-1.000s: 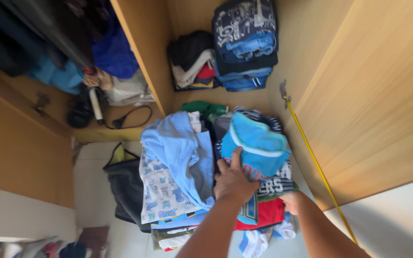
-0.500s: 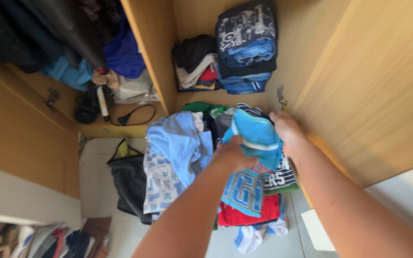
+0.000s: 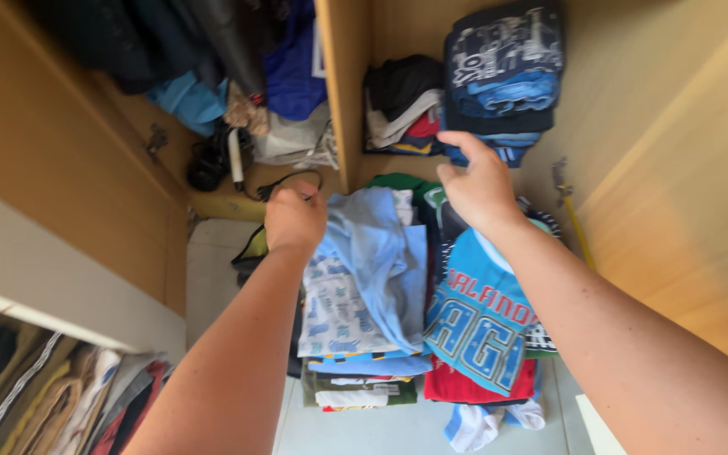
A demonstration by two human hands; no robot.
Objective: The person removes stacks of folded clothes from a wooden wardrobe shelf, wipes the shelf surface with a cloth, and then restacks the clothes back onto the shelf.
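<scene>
Two piles of folded clothes stand side by side on the floor in front of an open wooden wardrobe. A light blue shirt (image 3: 377,253) tops the left pile. A turquoise printed shirt (image 3: 482,324) lies flat on the right pile. My left hand (image 3: 295,217) is curled into a fist at the far left corner of the light blue shirt, gripping its edge. My right hand (image 3: 478,187) rests with fingers apart on the far end of the right pile, over dark garments (image 3: 433,215), just below the shelf stack of folded dark and blue clothes (image 3: 499,76).
The wardrobe divider panel (image 3: 343,76) separates a left bay, with hanging clothes (image 3: 212,42) and a black cable (image 3: 284,181), from the right shelf. An open door panel (image 3: 684,185) stands at right. A dark bag (image 3: 250,253) lies left of the piles. More folded clothes (image 3: 61,396) sit at bottom left.
The turquoise shirt was held bunched on the right pile and now lies flat. My left hand moved left to the light blue shirt's corner. My right hand moved to the pile's far end.
</scene>
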